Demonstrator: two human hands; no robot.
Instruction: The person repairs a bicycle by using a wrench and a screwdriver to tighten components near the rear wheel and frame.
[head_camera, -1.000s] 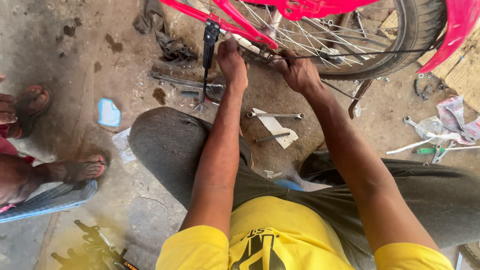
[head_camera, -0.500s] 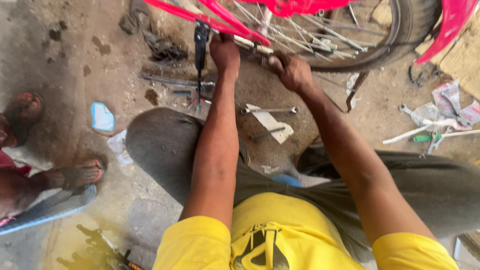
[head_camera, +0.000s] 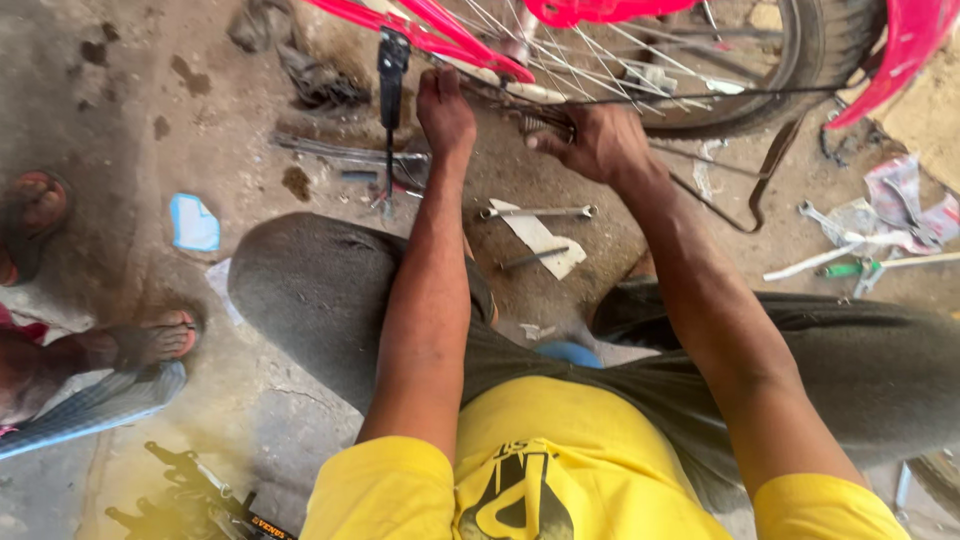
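A red bicycle frame (head_camera: 420, 22) and its spoked rear wheel (head_camera: 760, 80) stand at the top of the head view. My left hand (head_camera: 445, 108) grips the lower frame tube beside the black kickstand (head_camera: 388, 110). My right hand (head_camera: 590, 140) is closed around a small metal part near the wheel hub and chain; what the fingers hold is hidden. A double-ended spanner (head_camera: 538, 211) lies on the concrete floor between my arms, over a scrap of white paper (head_camera: 540, 238). I sit on the floor with grey-trousered knees spread and a yellow shirt.
Another person's sandalled feet (head_camera: 150, 340) rest at the left edge. Metal rods (head_camera: 340, 150) and a dark rag (head_camera: 320, 85) lie beyond my left knee, a blue scrap (head_camera: 193, 222) left of it. White tubes, a green-handled tool (head_camera: 845, 268) and crumpled paper lie at the right.
The view has shifted slightly, bringing the bicycle and hands nearer. Both hands stay on the bicycle at the same spots; my right hand has curled tighter by the hub.
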